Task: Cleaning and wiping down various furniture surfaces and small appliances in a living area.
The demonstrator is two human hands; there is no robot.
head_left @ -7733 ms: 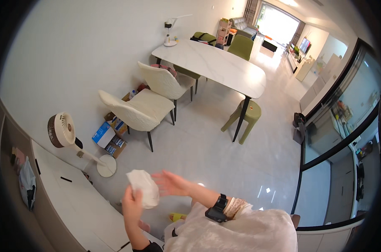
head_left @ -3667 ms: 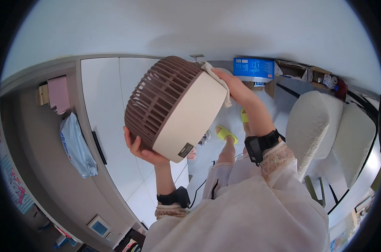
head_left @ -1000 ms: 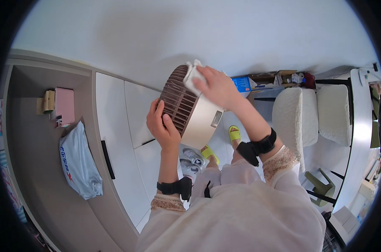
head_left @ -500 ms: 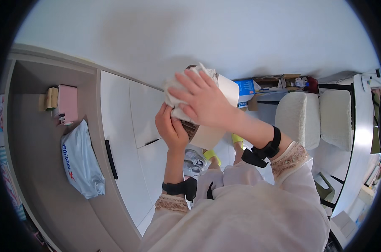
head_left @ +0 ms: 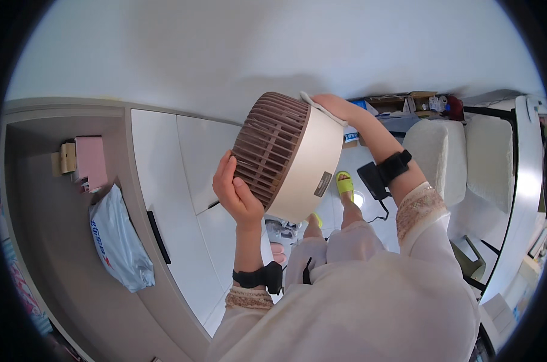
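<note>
A drum-shaped fan (head_left: 314,161) with a cream body and a brown slatted grille is held up, tilted, in front of me. My left hand (head_left: 240,192) grips its near left edge, fingers on the slats and thumb across the grille. On the far right side of the body, a white cloth (head_left: 314,105) lies under my right hand (head_left: 335,107), which presses it against the casing. The fingertips of that hand are partly hidden by the fan's rim. A small dark label (head_left: 323,184) shows on the casing.
Left are an open shelf with a silvery plastic bag (head_left: 121,241) and a pink box (head_left: 91,161), beside white cabinet doors (head_left: 165,181). A white wall stands ahead. A fleecy white chair (head_left: 436,160) is right. Pink slippers (head_left: 278,252) and a black cord (head_left: 381,211) lie low.
My right hand has moved the cloth from the grille to the far right side of the casing. The fan now shows its whole grille, tilted toward the left.
</note>
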